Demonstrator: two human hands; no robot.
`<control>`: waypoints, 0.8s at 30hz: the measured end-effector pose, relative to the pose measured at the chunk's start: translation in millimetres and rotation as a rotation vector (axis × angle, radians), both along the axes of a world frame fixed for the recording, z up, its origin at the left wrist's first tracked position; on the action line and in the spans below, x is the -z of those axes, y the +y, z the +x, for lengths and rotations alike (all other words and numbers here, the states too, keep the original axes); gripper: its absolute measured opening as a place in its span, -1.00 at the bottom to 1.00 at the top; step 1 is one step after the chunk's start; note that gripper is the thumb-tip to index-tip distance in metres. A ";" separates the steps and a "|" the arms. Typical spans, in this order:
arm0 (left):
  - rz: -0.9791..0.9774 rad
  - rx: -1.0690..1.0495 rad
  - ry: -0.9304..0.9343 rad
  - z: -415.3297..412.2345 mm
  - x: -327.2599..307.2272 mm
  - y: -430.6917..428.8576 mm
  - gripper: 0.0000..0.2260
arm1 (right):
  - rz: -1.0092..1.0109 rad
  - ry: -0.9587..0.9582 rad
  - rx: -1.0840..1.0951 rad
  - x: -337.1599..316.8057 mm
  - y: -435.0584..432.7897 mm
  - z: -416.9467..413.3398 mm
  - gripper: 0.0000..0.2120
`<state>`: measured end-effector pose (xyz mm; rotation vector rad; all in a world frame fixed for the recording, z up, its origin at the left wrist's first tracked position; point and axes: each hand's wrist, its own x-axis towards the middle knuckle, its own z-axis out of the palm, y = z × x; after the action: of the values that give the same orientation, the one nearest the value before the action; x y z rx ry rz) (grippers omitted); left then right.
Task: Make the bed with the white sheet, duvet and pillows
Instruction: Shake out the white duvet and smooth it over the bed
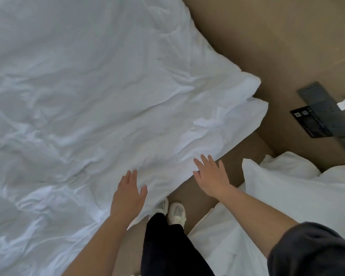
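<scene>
Lying rumpled, duvet point(108, 96) corner points right; left hand point(127, 194) and right hand point(211, 180) fingers point(205, 163) straight, gripping nothing.

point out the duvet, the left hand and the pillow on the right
duvet point(108, 86), head view, wrinkled middle
left hand point(128, 193), head view, back of hand
pillow point(283, 186), head view, flat face

Head view, steep downward look.
Wide lens, close above the duvet point(92, 100) edge; left hand point(128, 194), right hand point(212, 177) and shoes point(176, 213) low in frame.
</scene>
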<state>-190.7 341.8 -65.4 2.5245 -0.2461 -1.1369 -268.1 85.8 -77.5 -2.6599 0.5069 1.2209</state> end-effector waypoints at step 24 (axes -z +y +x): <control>0.188 0.358 0.145 21.2 195.4 -347.1 -0.21 | 0.117 -0.127 1.596 165.7 -364.6 74.5 -0.18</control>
<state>-169.5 -5.3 -260.8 2.6100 -0.5971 -1.5361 -193.6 -278.8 -243.2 -1.3027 1.8387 0.4574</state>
